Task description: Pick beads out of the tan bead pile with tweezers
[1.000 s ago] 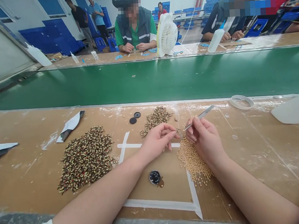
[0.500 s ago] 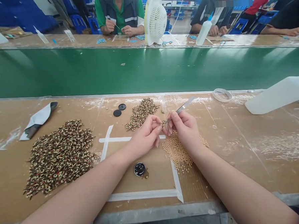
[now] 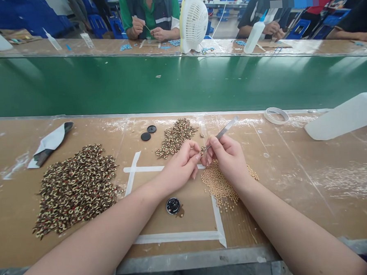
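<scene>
My right hand (image 3: 230, 159) is closed around metal tweezers (image 3: 227, 127), whose tips point down and left toward my other hand. The fingers of my left hand (image 3: 181, 164) pinch a small brown-and-cream piece (image 3: 202, 149), right at the tweezer tips. It looks like those in the small pile (image 3: 177, 138) just beyond. Under my right hand lies a heap of tan beads (image 3: 218, 183). Nearer me, a small round pot of black glossy stuff (image 3: 173, 205) stands beside a brown smear.
A larger pile of brown-and-cream pieces (image 3: 78, 188) covers the left. White tape strips (image 3: 179, 237) frame the middle. Two black discs (image 3: 145, 136), a tape roll (image 3: 276, 116) and a white bottle (image 3: 339, 119) lie around. Beyond the green belt (image 3: 122, 83) sit co-workers and a fan (image 3: 194, 24).
The whole view has shifted slightly, with the table sliding a little right and up in it. My hands keep almost the same pose, fingers and tweezers still meeting at the small piece.
</scene>
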A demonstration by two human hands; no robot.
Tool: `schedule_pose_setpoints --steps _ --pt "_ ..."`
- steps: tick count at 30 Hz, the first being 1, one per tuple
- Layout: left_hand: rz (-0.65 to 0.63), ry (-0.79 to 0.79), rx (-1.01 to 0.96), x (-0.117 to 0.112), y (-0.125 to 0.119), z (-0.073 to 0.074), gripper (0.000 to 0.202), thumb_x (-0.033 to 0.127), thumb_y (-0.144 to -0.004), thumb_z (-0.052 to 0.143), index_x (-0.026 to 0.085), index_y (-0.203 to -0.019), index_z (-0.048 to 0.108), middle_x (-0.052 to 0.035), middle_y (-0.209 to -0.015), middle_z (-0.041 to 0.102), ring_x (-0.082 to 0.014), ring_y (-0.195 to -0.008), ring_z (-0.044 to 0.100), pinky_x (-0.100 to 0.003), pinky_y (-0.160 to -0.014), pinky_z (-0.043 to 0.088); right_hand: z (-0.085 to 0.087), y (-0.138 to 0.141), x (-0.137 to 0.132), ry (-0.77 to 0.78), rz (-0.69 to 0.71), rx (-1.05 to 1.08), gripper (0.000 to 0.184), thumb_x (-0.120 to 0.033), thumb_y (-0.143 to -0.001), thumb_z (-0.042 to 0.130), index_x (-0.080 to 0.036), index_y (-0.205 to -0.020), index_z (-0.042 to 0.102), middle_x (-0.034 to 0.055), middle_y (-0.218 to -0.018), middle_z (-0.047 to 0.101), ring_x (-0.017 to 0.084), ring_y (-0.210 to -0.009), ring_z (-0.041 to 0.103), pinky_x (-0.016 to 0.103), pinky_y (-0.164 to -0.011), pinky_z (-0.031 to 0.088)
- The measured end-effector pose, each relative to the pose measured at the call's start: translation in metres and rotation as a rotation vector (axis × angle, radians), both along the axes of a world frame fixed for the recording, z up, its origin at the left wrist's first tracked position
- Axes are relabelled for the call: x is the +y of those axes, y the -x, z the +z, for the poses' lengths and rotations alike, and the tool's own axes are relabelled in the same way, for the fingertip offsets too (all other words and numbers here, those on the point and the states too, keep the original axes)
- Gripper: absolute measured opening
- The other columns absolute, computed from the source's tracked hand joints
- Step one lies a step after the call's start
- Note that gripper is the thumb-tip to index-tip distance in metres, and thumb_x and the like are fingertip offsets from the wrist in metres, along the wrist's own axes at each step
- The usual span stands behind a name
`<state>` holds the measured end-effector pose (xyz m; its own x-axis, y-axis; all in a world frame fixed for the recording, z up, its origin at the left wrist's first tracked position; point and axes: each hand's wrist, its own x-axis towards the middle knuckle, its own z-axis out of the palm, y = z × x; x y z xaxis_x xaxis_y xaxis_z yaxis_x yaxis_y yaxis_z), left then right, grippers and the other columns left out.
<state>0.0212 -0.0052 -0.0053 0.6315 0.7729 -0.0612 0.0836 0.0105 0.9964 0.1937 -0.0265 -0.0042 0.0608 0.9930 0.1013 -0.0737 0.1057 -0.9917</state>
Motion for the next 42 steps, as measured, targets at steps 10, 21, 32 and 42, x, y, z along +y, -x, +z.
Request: schedule_pose_setpoints --steps 10,21,32,42 --pt "0.015 -0.014 -0.003 -0.0008 -0.0006 -0.0005 0.006 0.028 -0.105 0.042 0.024 -0.107 0.038 0.0029 -0.088 0.062 -0.0043 -0.051 0.048 -0.022 -0.053 0.035 0.0017 -0.0009 -0.0014 -0.034 -0.061 -0.110 0.032 -0.049 -0.100 0.062 -0.022 -0.082 0.064 -0.0035 -0.057 0.058 0.011 -0.047 0.056 0.028 -0.049 0.046" --pt "0.064 -0.034 0.001 -0.0013 -0.0010 -0.0018 0.005 0.027 -0.105 0.043 0.024 -0.107 0.040 0.0041 -0.084 0.063 -0.0051 -0.051 0.050 -0.022 -0.053 0.036 0.0031 0.0016 -0.0042 -0.061 -0.119 -0.170 0.031 -0.046 -0.100 0.062 -0.022 -0.081 0.067 -0.0025 -0.060 0.058 0.010 -0.048 0.054 0.027 -0.047 0.041" --pt "0.062 -0.014 -0.014 -0.0006 0.0001 -0.0011 0.006 0.028 -0.105 0.044 0.025 -0.108 0.041 0.0039 -0.086 0.063 -0.0046 -0.049 0.050 -0.023 -0.052 0.035 0.0041 0.0016 -0.0040 -0.071 -0.098 -0.169 0.031 -0.044 -0.100 0.062 -0.021 -0.080 0.067 -0.0026 -0.060 0.058 0.010 -0.049 0.055 0.027 -0.049 0.042" --pt "0.070 -0.033 0.011 -0.0016 -0.0008 0.0009 0.009 0.032 -0.105 0.044 0.026 -0.110 0.039 0.0022 -0.088 0.067 -0.0062 -0.051 0.048 -0.024 -0.052 0.036 0.0093 -0.0035 -0.0020 -0.029 -0.124 -0.202 0.031 -0.048 -0.096 0.066 -0.021 -0.080 0.068 -0.0020 -0.061 0.058 0.012 -0.054 0.053 0.029 -0.053 0.042"
